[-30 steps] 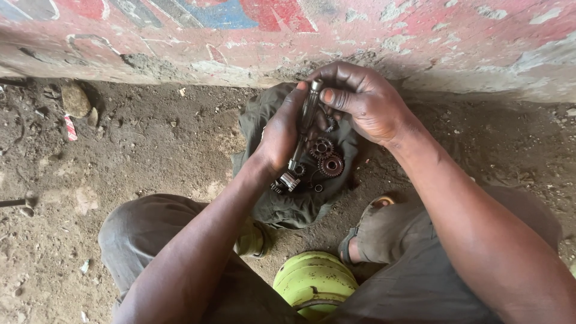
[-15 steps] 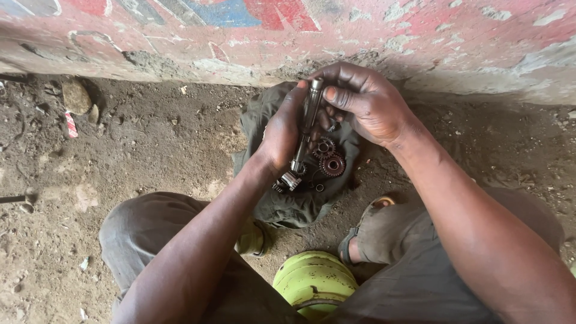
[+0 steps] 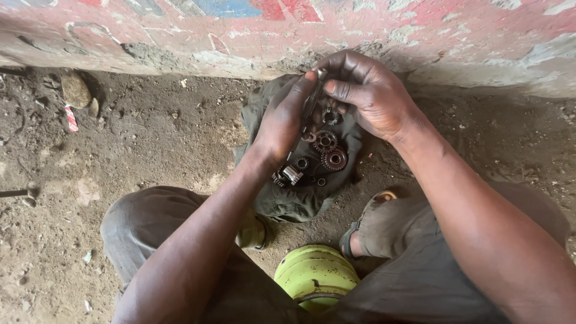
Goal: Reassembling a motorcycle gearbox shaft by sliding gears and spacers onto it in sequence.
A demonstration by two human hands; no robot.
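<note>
Both hands hold a dark metal shaft [image 3: 311,102] upright over a dark green cloth [image 3: 282,201] spread on the dirt. My left hand [image 3: 285,117] wraps the shaft's lower part; my right hand [image 3: 366,93] pinches its top end with thumb and fingers. On the cloth below lie several greasy gears [image 3: 329,150] and a small silvery toothed part [image 3: 289,175]. The shaft's lower end is hidden behind my left hand.
A painted, chipped wall base [image 3: 180,42] runs along the top. A green rounded canister [image 3: 315,276] sits between my knees. A stone [image 3: 75,90] and a red-and-white scrap [image 3: 71,118] lie on the dirt at the left. A sandalled foot [image 3: 363,225] rests beside the cloth.
The shaft has been raised and stood more upright between my hands, and my right fingers have shifted to its top end. The gears on the cloth have not moved.
</note>
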